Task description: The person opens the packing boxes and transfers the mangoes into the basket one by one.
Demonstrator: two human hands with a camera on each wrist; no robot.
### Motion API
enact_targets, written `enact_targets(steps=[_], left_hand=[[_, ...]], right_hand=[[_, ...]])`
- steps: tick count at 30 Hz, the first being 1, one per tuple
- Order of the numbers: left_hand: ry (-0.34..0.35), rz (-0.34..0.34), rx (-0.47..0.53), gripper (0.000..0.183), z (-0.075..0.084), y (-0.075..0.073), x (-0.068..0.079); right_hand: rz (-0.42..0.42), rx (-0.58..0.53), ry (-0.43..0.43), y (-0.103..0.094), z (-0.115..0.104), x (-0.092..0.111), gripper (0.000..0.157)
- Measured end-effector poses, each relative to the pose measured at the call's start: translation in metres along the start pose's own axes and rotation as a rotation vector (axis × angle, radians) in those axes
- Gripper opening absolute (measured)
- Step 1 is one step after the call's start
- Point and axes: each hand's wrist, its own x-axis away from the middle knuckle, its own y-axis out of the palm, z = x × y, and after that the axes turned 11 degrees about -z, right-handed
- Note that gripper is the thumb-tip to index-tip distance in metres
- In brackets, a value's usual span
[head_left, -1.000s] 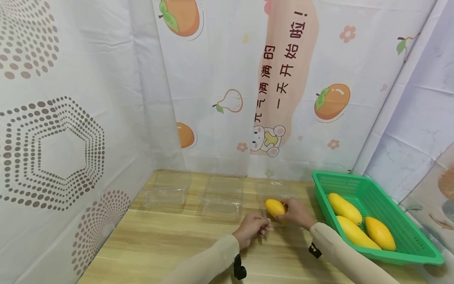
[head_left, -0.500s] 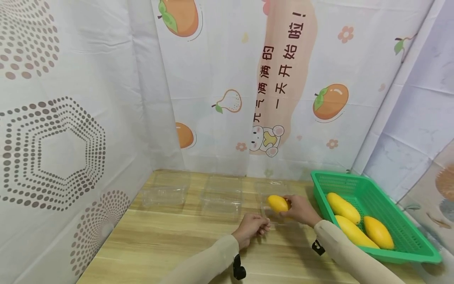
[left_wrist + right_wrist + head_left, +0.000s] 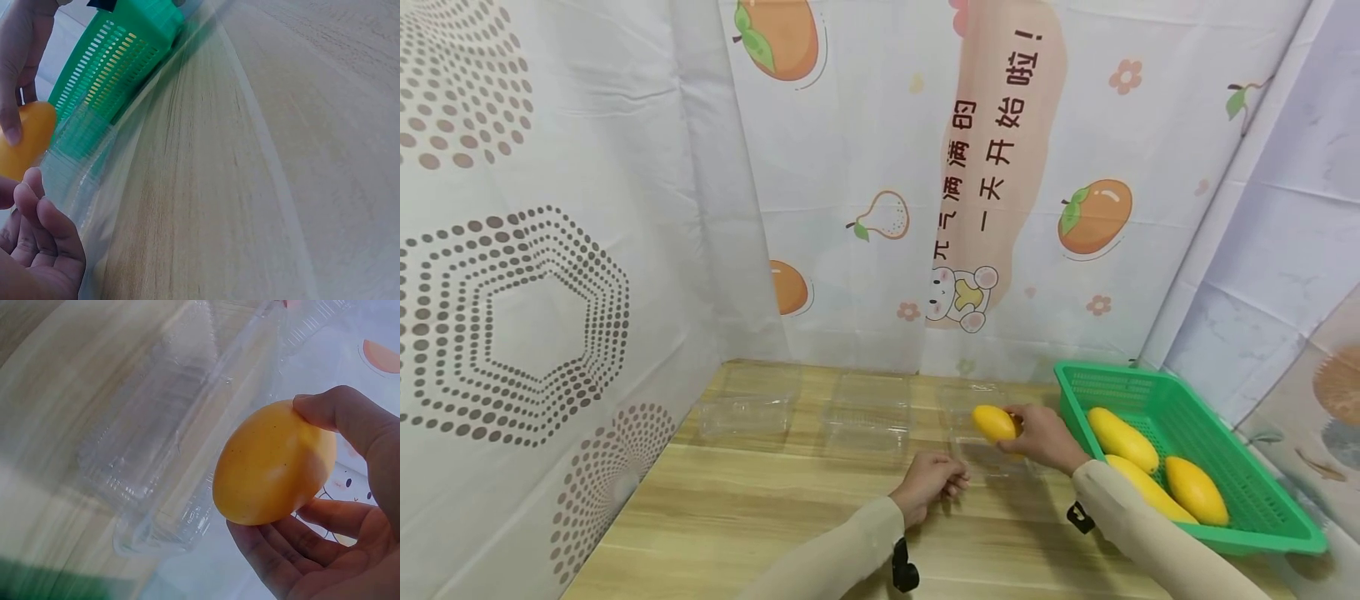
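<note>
A yellow mango (image 3: pixel 995 423) is held in my right hand (image 3: pixel 1047 439), between the thumb and the fingers. In the right wrist view the mango (image 3: pixel 275 465) is above a clear plastic clamshell box (image 3: pixel 150 425) that stands with its lid folded back. My left hand (image 3: pixel 929 485) rests near the front left corner of that box, its fingers loosely curled. The left wrist view shows those fingers (image 3: pixel 62 231) with nothing between them. Whether they touch the box cannot be told.
Two more clear clamshell boxes, one in the middle (image 3: pixel 867 425) and one at the left (image 3: pixel 745 415), stand lidded open along the back. A green basket (image 3: pixel 1262 492) with three mangoes (image 3: pixel 1123 440) stands at the right. Printed curtains (image 3: pixel 850 283) close off the back and sides.
My right hand has lifted the mango up and slightly to the right, away from the box's floor. The left hand has stayed almost still.
</note>
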Motion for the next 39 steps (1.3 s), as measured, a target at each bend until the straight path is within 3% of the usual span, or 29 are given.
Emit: enact_targets(steps=[20,39], left_hand=[[0.016,-0.013,0.013,0.018,-0.002,-0.003,0.002],[0.018,0.002,0.028,0.017,-0.003,-0.003,0.002]], right_hand=[[0.067,0.032,-0.061,-0.026,0.006,0.001,0.048],[0.056,0.043,0.017,-0.053,0.012,0.013,0.058]])
